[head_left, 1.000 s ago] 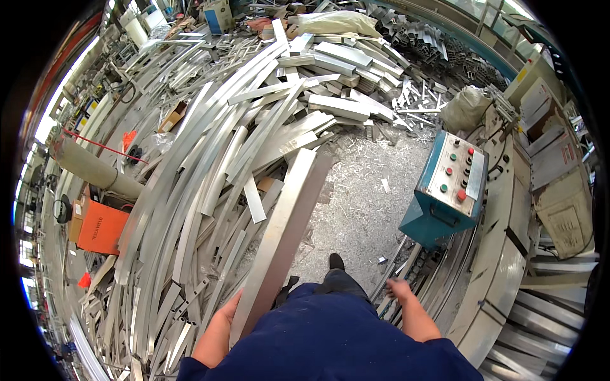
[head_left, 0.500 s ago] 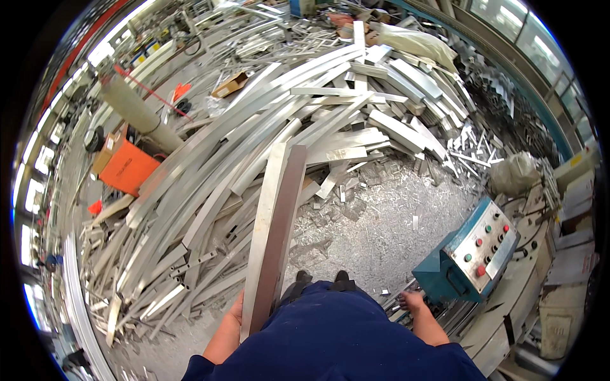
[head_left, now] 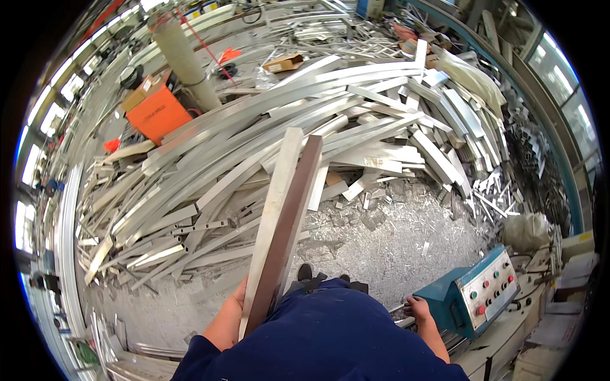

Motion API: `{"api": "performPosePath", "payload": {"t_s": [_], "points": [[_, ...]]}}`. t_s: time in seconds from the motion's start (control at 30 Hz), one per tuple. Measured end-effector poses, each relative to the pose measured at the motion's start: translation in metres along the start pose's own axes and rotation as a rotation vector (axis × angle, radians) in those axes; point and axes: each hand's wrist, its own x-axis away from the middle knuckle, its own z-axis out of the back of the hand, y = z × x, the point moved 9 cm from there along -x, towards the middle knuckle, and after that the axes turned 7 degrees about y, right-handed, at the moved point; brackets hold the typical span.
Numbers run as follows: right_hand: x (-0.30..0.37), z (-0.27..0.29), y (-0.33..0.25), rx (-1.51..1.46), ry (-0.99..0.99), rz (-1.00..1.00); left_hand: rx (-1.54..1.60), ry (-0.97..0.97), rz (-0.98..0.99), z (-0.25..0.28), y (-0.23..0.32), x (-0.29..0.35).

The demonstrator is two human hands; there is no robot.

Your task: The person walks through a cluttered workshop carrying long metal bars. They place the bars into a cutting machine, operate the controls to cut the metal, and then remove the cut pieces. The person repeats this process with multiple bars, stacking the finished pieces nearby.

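Gripping the silver-and-brown metal profile point(head_left: 287, 235), the left hand point(head_left: 237, 297) held it slanting before the body, taken up but not yet set down, while the right hand point(head_left: 417, 308) (seemingly empty) hung apart beside the teal control console point(head_left: 486, 292), with bars point(head_left: 241, 165) heaped ahead.

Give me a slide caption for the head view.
Left hand holding a long metal bar, right hand near a blue control box, metal lengths heaped ahead.
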Motion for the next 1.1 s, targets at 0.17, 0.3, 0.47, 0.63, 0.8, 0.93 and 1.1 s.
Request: {"api": "performPosePath", "payload": {"t_s": [0.17,0.3,0.47,0.63,0.8,0.93,1.1], "points": [[0.003,-0.02,0.003,0.028,-0.057,-0.017,-0.066,-0.106,0.053,0.011,0.006,-0.006],[-0.003,-0.022,0.037,0.046,-0.103,-0.1,-0.162,-0.115,-0.016,0.026,0.02,-0.031],[0.003,-0.016,0.058,0.052,-0.059,-0.122,-0.356,-0.057,-0.059,0.038,0.035,-0.036],[0.014,-0.023,0.065,0.037,-0.028,-0.129,-0.488,-0.105,-0.027,0.049,0.044,-0.054],[0.028,-0.033,0.06,-0.013,-0.087,-0.111,-0.53,-0.129,0.013,0.039,0.045,-0.062],[0.04,-0.03,0.059,0.0,-0.031,-0.108,-0.584,-0.116,0.042,0.029,0.048,-0.064],[0.043,-0.017,0.076,-0.005,0.034,-0.129,-0.591,-0.092,0.085,0.011,0.046,-0.056]]}}
